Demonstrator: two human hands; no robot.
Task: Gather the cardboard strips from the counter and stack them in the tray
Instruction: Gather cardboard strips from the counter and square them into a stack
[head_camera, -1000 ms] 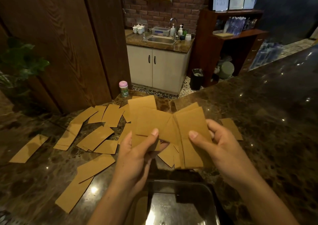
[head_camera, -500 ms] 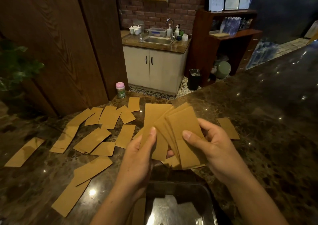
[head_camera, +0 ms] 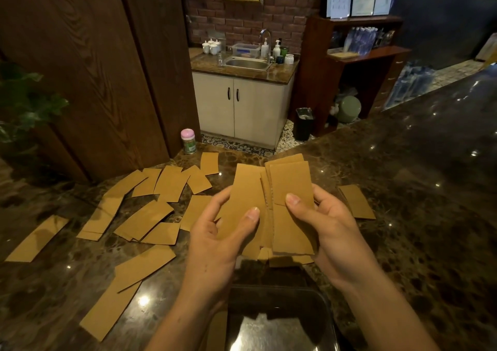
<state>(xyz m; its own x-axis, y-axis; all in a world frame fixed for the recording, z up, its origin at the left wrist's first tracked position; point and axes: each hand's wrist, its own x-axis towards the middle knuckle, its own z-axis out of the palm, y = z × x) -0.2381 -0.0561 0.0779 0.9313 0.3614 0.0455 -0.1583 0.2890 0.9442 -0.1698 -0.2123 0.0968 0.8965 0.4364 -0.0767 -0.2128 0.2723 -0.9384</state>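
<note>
With my left hand (head_camera: 215, 237) and right hand (head_camera: 330, 224) both pinching the fanned cardboard strips (head_camera: 282, 205) above the tray (head_camera: 329, 310), I judge them light, stiff and slippery, best squared by their long edges.

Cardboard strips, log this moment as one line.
both hands grip strip bundle above tray | more strips on counter

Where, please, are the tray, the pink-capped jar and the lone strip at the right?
tray (head_camera: 329, 305), head view, right rim.
pink-capped jar (head_camera: 188, 144), head view, green body.
lone strip (head_camera: 356, 201), head view, its middle.
</note>
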